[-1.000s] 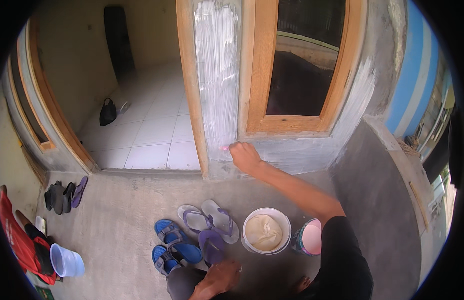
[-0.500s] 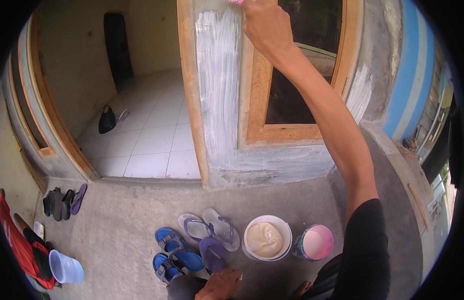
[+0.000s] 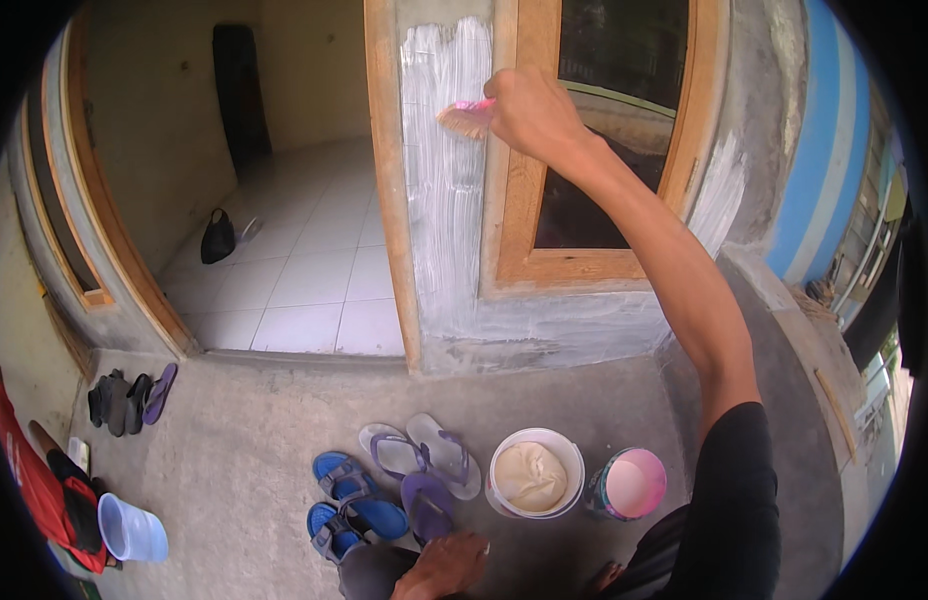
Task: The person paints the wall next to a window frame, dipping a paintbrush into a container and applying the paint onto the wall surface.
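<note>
My right hand (image 3: 534, 112) is closed round a pink brush (image 3: 469, 118) with tan bristles. The bristles meet the narrow grey wall strip (image 3: 444, 215) between the doorway and the window, which is streaked with white paint. Low in the view, by my knee, is my left hand (image 3: 449, 563), its fingers curled together; no object shows in it. Beyond this hand lie purple-and-grey flip-flops (image 3: 446, 455) and blue strapped sandals (image 3: 369, 515). A white bucket (image 3: 491, 490) holding a cream-coloured mass and a small pink-rimmed tub (image 3: 634, 485) of pale liquid stand to its right.
A wooden-framed window (image 3: 574, 265) adjoins the painted strip. Left of it, a doorway opens onto a white tiled floor (image 3: 304, 285) with a black bag (image 3: 218, 238). More footwear (image 3: 134, 400), a pale blue pail (image 3: 134, 527) and red cloth (image 3: 29, 480) are at far left.
My right hand has moved down along the wall strip, bringing the brush into full view. My left hand stays about where it was, and the buckets have not moved.
</note>
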The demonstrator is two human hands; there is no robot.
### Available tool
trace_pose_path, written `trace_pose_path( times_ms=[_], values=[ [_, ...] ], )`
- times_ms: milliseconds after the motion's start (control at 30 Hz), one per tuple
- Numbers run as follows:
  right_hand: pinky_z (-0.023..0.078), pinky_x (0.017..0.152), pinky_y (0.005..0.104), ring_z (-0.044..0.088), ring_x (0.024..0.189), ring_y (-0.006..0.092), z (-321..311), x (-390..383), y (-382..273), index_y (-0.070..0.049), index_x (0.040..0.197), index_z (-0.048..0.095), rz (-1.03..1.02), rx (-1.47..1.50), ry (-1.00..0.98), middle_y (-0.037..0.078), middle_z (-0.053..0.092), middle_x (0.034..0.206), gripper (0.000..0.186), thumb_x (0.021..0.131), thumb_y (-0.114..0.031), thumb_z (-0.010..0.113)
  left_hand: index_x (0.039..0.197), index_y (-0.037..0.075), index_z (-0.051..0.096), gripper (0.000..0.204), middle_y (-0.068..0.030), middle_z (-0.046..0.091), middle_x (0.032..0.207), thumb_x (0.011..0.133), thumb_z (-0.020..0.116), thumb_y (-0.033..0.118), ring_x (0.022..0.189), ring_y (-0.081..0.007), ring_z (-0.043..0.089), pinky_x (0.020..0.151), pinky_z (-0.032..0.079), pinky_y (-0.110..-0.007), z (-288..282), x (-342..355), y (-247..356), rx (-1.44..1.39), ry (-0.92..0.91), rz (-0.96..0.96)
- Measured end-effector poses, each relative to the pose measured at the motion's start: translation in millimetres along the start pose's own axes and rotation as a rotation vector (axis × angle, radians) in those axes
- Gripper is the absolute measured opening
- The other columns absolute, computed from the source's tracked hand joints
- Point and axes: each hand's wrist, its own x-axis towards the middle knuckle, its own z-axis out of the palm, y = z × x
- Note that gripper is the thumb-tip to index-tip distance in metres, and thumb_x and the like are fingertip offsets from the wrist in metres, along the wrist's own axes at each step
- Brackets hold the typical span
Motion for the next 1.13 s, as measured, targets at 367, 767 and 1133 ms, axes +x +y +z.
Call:
trace_pose_path(
  times_ms=[367, 767, 1133],
  values=[
    [0.055, 0.053, 0.0392, 0.067, 0.060, 0.0357, 49.1, -11.3, -5.3, 0.009, 0.078, 0.061, -0.125, -0.199, 0.274, 0.024, 0.062, 0.070, 0.006, 0.077, 0.004, 0.058, 0.096, 0.002, 0.066, 0.027, -0.0247, 0.066, 0.098, 0.093, 0.049, 0.023, 0.095, -0.0426, 0.064, 0.082, 0.049, -0.052, 16.6, 5.1, -22.5, 0.086, 0.026, 0.040],
    [0.054, 0.062, 0.0460, 0.065, 0.065, 0.0410, 116.9, -142.1, -34.1, 0.006, 0.068, 0.066, 0.025, 0.175, -0.361, 0.027, 0.063, 0.068, 0.018, 0.077, -0.009, 0.071, 0.097, 0.005, 0.060, 0.017, -0.0185, 0.065, 0.092, 0.088, 0.052, 0.017, 0.090, -0.0387, 0.064, 0.079, 0.052, -0.049, 16.6, 1.7, -26.0, 0.076, 0.022, 0.169],
    [0.056, 0.061, 0.0438, 0.068, 0.069, 0.0381, 53.2, -23.4, -28.1, 0.003, 0.098, 0.068, -0.022, -0.133, 0.328, 0.024, 0.066, 0.075, 0.021, 0.081, -0.003, 0.055, 0.096, 0.005, 0.061, 0.015, -0.0157, 0.065, 0.091, 0.083, 0.054, 0.011, 0.088, -0.0372, 0.064, 0.081, 0.052, -0.047, 8.1, -1.9, -12.6, 0.049, 0.039, 0.138]
  ],
)
